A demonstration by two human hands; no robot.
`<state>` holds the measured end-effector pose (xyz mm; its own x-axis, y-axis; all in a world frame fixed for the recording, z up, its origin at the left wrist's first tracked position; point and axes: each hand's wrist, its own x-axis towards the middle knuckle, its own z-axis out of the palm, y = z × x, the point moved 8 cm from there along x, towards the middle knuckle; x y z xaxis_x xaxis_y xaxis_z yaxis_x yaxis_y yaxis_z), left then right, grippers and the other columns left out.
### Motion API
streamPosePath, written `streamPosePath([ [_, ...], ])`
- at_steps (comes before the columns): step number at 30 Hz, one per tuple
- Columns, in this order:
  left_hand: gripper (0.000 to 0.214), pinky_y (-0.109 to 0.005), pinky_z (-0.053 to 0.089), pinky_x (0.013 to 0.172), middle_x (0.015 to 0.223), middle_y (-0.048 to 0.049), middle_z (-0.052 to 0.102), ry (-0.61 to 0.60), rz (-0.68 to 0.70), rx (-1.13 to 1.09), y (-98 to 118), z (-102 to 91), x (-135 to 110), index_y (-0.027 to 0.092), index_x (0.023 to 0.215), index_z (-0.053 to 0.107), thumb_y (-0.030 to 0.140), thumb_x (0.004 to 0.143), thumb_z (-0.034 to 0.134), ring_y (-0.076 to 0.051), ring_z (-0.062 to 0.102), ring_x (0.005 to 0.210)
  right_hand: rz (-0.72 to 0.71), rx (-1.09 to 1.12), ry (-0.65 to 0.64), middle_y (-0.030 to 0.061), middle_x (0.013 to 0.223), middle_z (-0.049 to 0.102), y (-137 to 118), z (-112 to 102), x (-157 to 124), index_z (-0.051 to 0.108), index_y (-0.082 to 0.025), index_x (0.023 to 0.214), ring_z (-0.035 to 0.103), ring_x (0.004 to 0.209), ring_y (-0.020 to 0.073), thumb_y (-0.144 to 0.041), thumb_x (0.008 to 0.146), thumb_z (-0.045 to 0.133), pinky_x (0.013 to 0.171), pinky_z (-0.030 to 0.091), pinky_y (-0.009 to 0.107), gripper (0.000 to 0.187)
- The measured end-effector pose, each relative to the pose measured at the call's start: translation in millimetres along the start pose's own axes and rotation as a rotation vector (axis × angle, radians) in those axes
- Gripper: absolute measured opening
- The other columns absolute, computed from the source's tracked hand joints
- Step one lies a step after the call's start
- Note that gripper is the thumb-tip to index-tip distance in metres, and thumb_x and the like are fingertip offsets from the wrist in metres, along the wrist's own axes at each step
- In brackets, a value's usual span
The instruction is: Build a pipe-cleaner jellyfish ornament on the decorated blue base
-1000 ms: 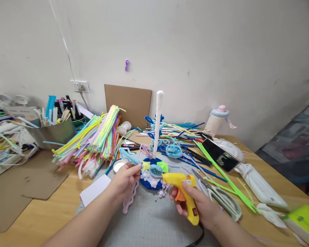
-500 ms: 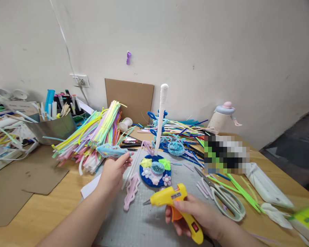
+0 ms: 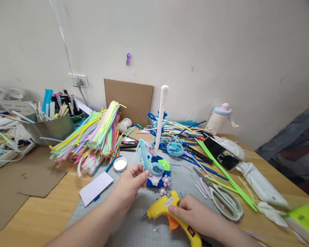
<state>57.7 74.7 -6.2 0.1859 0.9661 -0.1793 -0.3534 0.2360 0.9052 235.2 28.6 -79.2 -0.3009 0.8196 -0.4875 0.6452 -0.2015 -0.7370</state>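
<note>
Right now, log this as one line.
left hand: holds light-blue pipe-cleaner shape | right hand: grips yellow glue gun | blue base: on mat

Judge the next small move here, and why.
Probably press the light-blue pipe-cleaner shape onto the blue base: the left hand holds it upright at the base's left edge, while the right hand has the glue gun low, nozzle pointing away.

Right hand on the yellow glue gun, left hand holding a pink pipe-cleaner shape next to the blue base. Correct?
Not quite. In the head view the left hand pinches a light-blue pipe-cleaner shape, not a pink one. The rest is right: the right hand grips the yellow glue gun, and the shape is held next to the blue base.
</note>
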Motion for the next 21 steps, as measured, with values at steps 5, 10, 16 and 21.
streamPosePath([
  [5,0.025,-0.018,0.032,0.05,0.062,0.0024,0.057,-0.048,-0.036,0.017,-9.3,2.6,-0.5,0.015,0.072,0.057,0.032,0.064,0.074,-0.006,0.044,0.05,-0.106,0.226,-0.202,-0.001,0.052,0.055,-18.3,10.4,-3.1,0.067,-0.011,0.068,0.041,0.038,0.0055,-0.059,0.073,0.055,0.037,0.031,0.016,0.049],
  [10,0.022,-0.019,0.042,0.059,0.07,-0.0006,0.063,-0.005,-0.05,-0.158,-2.8,-1.8,1.7,0.014,0.072,0.059,0.022,0.061,0.077,-0.008,0.056,0.062,-0.161,0.622,-0.354,0.0006,0.05,0.056,-35.3,14.4,-9.5,0.064,-0.01,0.071,0.042,0.031,0.0054,-0.052,0.068,0.06,0.031,0.025,0.015,0.042],
  [16,0.024,-0.019,0.046,0.056,0.068,0.0007,0.063,0.042,-0.077,-0.261,6.3,-7.8,1.9,0.015,0.073,0.061,0.015,0.057,0.078,-0.008,0.057,0.057,-0.263,1.029,-0.253,0.0061,0.07,0.064,-35.3,-7.4,-6.3,0.065,-0.011,0.081,0.053,0.043,0.0088,-0.034,0.068,0.059,0.043,0.038,0.02,0.027],
  [21,0.019,-0.02,0.045,0.058,0.068,-0.0009,0.062,0.003,-0.072,-0.242,6.2,-5.3,0.6,0.013,0.072,0.062,0.022,0.062,0.076,-0.01,0.056,0.061,-0.302,0.996,-0.21,0.0084,0.075,0.065,-37.5,-10.7,-5.6,0.063,-0.011,0.08,0.055,0.044,0.0088,-0.029,0.07,0.054,0.044,0.037,0.02,0.023],
])
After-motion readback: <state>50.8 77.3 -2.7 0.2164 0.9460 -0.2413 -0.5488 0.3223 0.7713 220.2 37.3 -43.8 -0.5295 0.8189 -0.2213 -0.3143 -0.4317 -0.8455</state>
